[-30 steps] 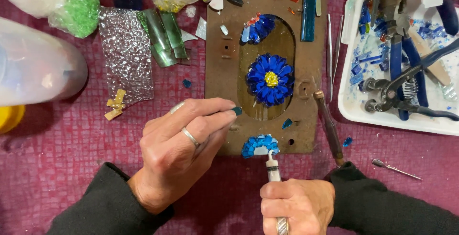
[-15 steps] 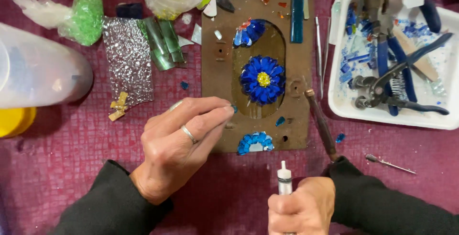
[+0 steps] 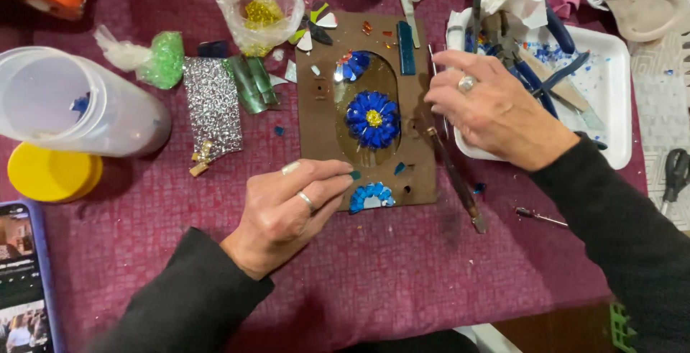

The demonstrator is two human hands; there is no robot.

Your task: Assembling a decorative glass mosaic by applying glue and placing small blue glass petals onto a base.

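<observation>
From my remote seat I see my left hand (image 3: 287,213) resting on the maroon-covered bench (image 3: 402,281), its fingers (image 3: 327,180) pressed together with the tips on the lower left edge of the brown board (image 3: 316,126); I cannot tell whether they pinch the small teal chip at the fingertips. The board lies upright at the centre, with a blue glass flower (image 3: 372,119) with a yellow middle in its oval opening. At 6 o'clock of that flower, on the board's lower edge just beside my left fingertips, lies a smaller blue half-flower (image 3: 371,197). My right hand (image 3: 496,108) lies at 3 o'clock of the board, palm down, fingers loosely spread and reaching over thin metal tools (image 3: 437,72) at the board's right edge, gripping nothing that I can see. It overlaps the white tray (image 3: 611,101) holding blue-handled pliers (image 3: 553,72). At 9 o'clock a clear plastic jar (image 3: 79,112) lies on its side above a yellow lid (image 3: 54,173). A phone (image 3: 25,281) sits at 8 o'clock.
</observation>
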